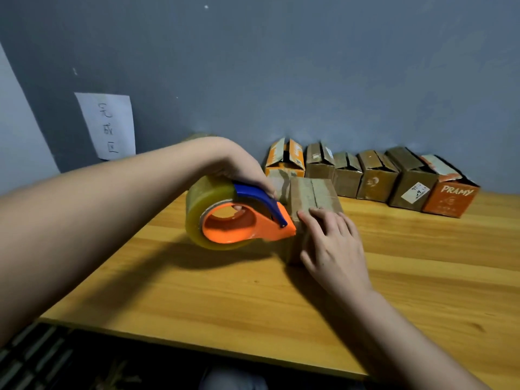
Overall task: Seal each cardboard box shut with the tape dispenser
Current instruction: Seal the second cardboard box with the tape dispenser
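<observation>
Taping the near cardboard box, dispenser nose at its left edge.

Nearest on the wooden surface [253, 299]: right hand [334, 249] laid flat with straight fingers over the front top of the small brown box [312, 195], pressing it down. Just left, touching the box's near-left corner: orange-and-blue tape dispenser [239, 218], gripped by the left hand [239, 164], fingers curled over the blue handle and through the roll core. Possible trouble: tape running off the centre seam if the dispenser tilts; box sliding or flaps springing up if the pressing hand lifts early; fingertips close to the cutter. Farther back against the blue-grey wall [309, 66]: row of boxes [377, 178] with flaps still open, unsealed, ending in an orange PRAMY box [450, 198]. Paper note [108, 125] on the wall, far left.
</observation>
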